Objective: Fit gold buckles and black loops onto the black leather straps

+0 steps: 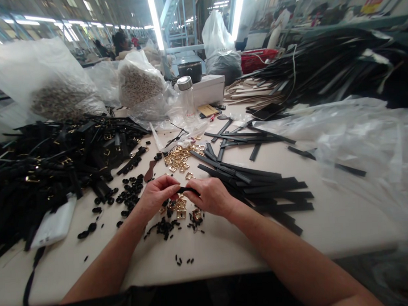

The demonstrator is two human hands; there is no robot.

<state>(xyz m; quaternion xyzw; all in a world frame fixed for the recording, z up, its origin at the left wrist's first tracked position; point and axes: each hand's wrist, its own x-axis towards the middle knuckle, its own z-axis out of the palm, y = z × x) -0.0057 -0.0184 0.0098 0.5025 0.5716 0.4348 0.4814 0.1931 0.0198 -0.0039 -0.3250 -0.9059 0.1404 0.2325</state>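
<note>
A short stretch of black strap (185,189) is pinched between my two hands over the middle of the table. My left hand (160,192) is closed on its left end, and my right hand (208,195) grips the other end, fingers curled round it. Below and behind them lie gold buckles (179,159). Small black pieces (164,228) are heaped just in front of the hands. To the left are round black parts (130,193) and a brown shaped piece (150,171). Flat black strips (272,182) are spread out on the right.
A big pile of black straps with buckles (57,153) covers the left side, with a white power bank-like box (55,223) at its edge. Filled plastic bags (139,84), a glass bottle (186,100) and a white carton (208,89) stand behind. Clear plastic sheeting (367,134) lies right.
</note>
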